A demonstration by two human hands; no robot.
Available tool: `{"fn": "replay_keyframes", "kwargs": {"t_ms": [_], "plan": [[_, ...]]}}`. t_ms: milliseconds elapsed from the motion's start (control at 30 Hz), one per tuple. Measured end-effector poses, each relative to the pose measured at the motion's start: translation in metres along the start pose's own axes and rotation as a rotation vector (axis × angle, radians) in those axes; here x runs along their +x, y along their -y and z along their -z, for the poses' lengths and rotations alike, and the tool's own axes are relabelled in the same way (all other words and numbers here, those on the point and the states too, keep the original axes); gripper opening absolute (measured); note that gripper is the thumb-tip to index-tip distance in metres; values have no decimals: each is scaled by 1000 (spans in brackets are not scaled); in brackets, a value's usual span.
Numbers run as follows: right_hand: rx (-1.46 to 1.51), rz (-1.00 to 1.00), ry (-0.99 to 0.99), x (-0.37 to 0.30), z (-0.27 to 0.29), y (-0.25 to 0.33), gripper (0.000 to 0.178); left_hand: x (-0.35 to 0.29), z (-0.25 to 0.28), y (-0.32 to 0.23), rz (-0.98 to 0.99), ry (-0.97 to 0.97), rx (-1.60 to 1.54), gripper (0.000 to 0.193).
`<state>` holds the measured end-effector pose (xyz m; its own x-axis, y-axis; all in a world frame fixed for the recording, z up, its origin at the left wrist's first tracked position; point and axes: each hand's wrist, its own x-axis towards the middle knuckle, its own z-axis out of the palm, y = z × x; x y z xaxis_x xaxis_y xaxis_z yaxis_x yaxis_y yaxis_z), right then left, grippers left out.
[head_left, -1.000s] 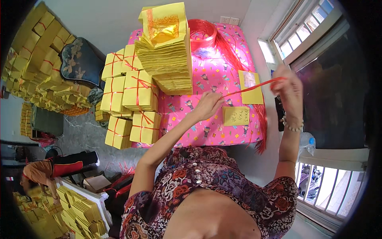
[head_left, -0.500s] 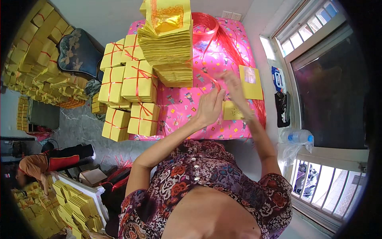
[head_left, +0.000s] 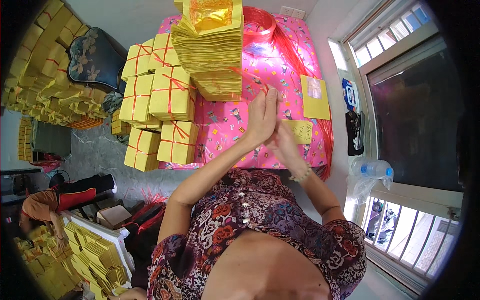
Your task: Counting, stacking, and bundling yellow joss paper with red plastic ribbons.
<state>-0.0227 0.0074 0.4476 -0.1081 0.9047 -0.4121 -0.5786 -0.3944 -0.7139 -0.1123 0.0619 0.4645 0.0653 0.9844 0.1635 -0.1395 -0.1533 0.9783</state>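
Note:
A tall stack of yellow paper sheets (head_left: 215, 55) stands on a pink cloth with printed figures (head_left: 220, 112). From the stack's right side a red plastic strip (head_left: 263, 89) runs to my left hand (head_left: 262, 117), whose fingers are closed on it. Close against the heel of that hand is my right hand (head_left: 286, 145), with beads round its wrist. Motion smears its fingers, so whether they hold part of the strip is unclear. Left of the stack sit several yellow bundles (head_left: 172, 95) tied crosswise with red strip.
A coil of red strip (head_left: 260, 25) lies behind the stack, its loose strands trailing down the right. Two yellow cards (head_left: 315, 102) lie near the right edge. A plastic bottle (head_left: 372, 168) rests by the window. At lower left, another person (head_left: 42, 207) bends over yellow paper piles.
My right hand has come down toward me, from beyond my left hand to beside its heel. My left hand has stayed nearly in place, still on the strip.

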Motion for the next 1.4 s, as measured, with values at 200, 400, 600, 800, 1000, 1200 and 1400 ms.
{"fn": "replay_keyframes", "kwargs": {"t_ms": [200, 400, 600, 800, 1000, 1200, 1400], "plan": [[-61, 316, -52, -1, 32, 82, 30, -35, 10, -5, -402, 102, 209, 25], [53, 286, 75, -24, 12, 107, 30, -53, 4, 64, 497, 446, -538, 54], [-256, -5, 60, -2, 32, 37, 27, -21, 23, 60, 596, 236, -1110, 71], [-248, -596, 210, 9, 44, -60, 26, -35, 76, 66, 741, 209, -532, 27], [-735, -68, 143, -3, -1, -70, 27, -63, 128, 66, 693, -119, -150, 22], [-1618, 1127, 441, 14, -63, -52, 49, -90, 169, 54, 511, 210, 293, 28], [-1665, 371, 1034, 57, -47, -55, 39, -94, 188, 12, 429, 329, 251, 29]]}}
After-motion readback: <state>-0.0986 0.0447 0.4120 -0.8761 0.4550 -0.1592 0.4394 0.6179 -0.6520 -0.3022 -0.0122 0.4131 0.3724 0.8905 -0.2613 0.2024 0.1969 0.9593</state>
